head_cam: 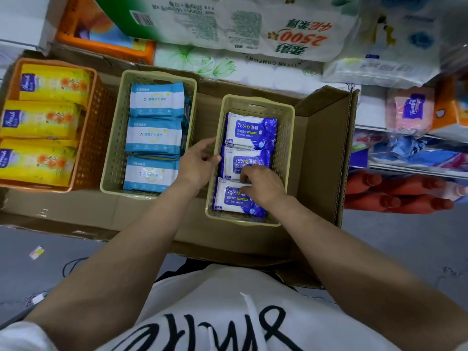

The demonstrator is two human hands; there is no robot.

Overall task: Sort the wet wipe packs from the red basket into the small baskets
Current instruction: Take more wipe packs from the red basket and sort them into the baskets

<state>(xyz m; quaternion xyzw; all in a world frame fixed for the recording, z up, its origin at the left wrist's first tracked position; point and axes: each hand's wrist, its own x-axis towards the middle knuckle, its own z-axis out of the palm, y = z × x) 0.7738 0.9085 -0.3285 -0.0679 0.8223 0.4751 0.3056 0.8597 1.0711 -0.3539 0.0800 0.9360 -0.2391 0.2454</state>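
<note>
Orange basket (86, 138) is holding yellow packs; middle basket (114, 138) light-blue ones. Left hand (196, 164) is gripping the rim of the right basket (286, 138), steadying it. Right hand (263, 184) is pinching between the blue packs (249, 130) inside. Judgement: seat packs flat, overlapping evenly, rim held firm. Red basket is not showing.

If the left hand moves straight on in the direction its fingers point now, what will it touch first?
The left hand points right, at the rim of the beige basket that its fingers already seem to hold. Just past that wall lies the middle alcohol wipes pack, probably the first thing it meets; depth is unclear.
</note>
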